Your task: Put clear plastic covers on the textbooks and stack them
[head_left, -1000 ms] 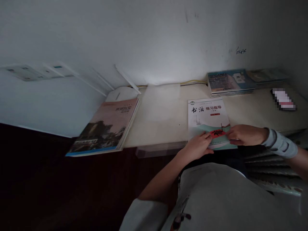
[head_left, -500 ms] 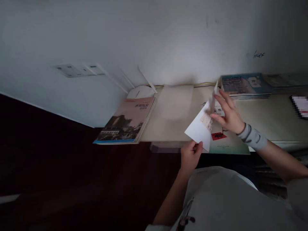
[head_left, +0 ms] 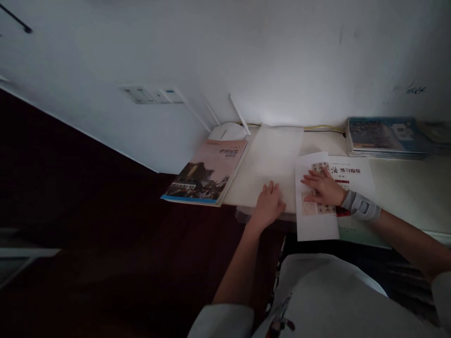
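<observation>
My right hand (head_left: 322, 188) lies flat with its fingers spread, pressing on a white page (head_left: 313, 230) that has a printed calligraphy picture. The page lies over the left part of a workbook (head_left: 362, 188) with a pale cover, dark Chinese lettering and a green lower edge. A grey band is around my right wrist. To the left of the page, my left hand (head_left: 269, 204) is over the front edge of the table, holding nothing, fingers loosely extended and a little blurred. Beneath and beyond its fingertips is a pale translucent sheet (head_left: 278, 150).
At the left end of the table (head_left: 405, 188) lies a stack of pink-covered history books (head_left: 214, 169), with a white router (head_left: 229, 131) behind it. A stack of blue books (head_left: 384, 136) stands at the back right against the wall. Cables run along the wall.
The raised white page has come down flat under my right hand. My left hand has let go of its lower edge and moved left. The view has shifted left.
</observation>
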Available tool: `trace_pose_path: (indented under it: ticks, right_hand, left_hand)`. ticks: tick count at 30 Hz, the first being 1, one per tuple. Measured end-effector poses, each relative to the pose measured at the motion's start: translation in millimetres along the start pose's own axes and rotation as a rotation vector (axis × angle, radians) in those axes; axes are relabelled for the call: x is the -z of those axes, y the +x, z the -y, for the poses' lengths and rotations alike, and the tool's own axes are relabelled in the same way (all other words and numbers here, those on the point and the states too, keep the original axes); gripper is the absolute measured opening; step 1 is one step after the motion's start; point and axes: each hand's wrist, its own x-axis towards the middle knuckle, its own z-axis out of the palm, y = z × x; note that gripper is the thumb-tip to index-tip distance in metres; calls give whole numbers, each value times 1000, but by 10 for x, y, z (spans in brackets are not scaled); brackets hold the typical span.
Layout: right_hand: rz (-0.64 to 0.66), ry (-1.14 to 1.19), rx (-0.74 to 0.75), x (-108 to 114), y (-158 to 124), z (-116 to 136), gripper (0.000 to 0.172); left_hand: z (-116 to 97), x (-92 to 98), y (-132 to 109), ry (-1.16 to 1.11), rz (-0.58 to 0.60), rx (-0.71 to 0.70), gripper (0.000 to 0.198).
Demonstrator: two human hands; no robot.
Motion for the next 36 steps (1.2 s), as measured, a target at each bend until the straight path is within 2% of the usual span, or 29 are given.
trace_pose_path:
  ticks: [2, 4, 8, 11, 12, 16, 21, 25, 31, 36]
  right_hand:
    - [28, -6, 25, 5, 60, 48, 59]
    - [67, -12, 39, 25, 128, 102, 57]
    - [133, -30, 82, 82, 213, 202, 53]
    - [161, -76, 110, 112, 207, 238, 53]
    - [157, -104, 116, 117, 196, 236, 54]
    - [119, -199, 89, 109, 151, 179, 66]
    - [199, -154, 121, 82, 159, 136, 60]
    - [227, -121, 161, 91, 196, 166, 57]
    - [217, -91, 208, 111, 275, 193, 53]
    - [211, -82, 240, 62, 334, 155, 56]
  left_hand:
    - [2, 43, 84, 16, 73, -51, 62]
    - [-30, 81, 115, 28, 80, -78, 61]
    - [-97, 140, 108, 46, 50, -16, 56]
    - [-109, 163, 118, 31, 79, 19, 50]
    - [-107, 161, 136, 26, 93, 23, 52]
    - [-95, 90, 327, 36, 79, 62, 80]
    - [-30, 30, 710, 36, 57, 87, 84]
    - [46, 24, 859, 44, 65, 36, 68]
    - [51, -79, 845, -27, -68, -26, 39]
    - [69, -68, 840, -112, -147, 28, 33]
